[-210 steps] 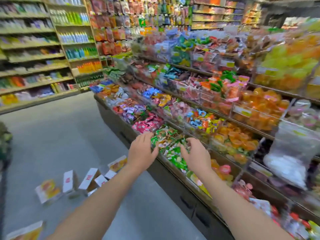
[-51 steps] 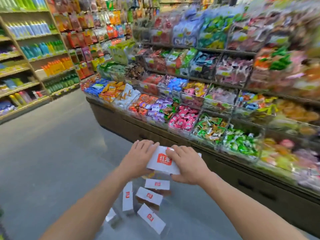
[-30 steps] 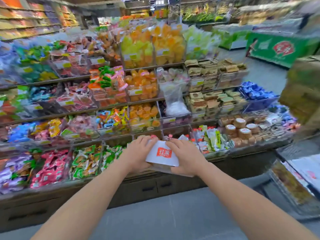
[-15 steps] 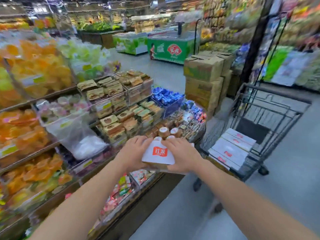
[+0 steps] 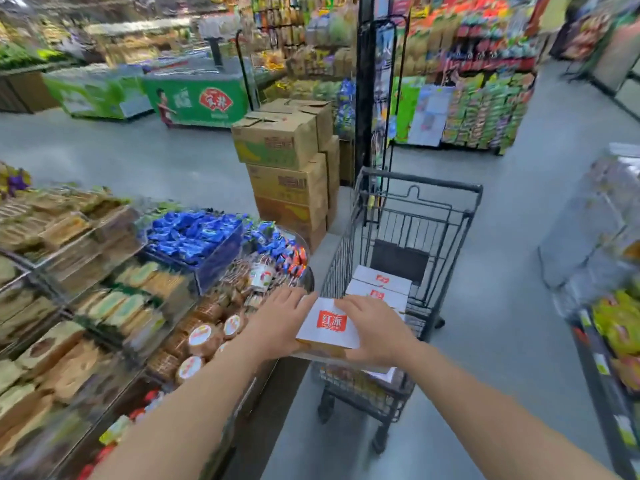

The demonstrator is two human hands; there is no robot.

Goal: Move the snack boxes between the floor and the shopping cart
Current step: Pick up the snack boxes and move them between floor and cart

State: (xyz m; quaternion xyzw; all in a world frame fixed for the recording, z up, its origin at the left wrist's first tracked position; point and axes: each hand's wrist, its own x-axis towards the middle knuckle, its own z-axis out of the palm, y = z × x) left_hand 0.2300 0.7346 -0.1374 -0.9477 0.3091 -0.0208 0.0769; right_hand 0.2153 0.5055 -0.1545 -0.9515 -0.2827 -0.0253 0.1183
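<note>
Hands (image 5: 277, 323) hold snack box (image 5: 327, 327) (over cart (image 5: 415, 216)).

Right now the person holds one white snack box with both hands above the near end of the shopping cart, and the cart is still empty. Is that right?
Not quite. The head view shows both the left hand and right hand on the white snack box above the near end of the shopping cart, but the cart is not empty: white boxes already lie inside it.

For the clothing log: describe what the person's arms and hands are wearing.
Nothing is worn where the picture shows them. Both forearms are bare up to the frame's bottom edge, with no sleeve in view. The left hand and right hand have no gloves, and no watch, ring or bracelet shows.
</note>
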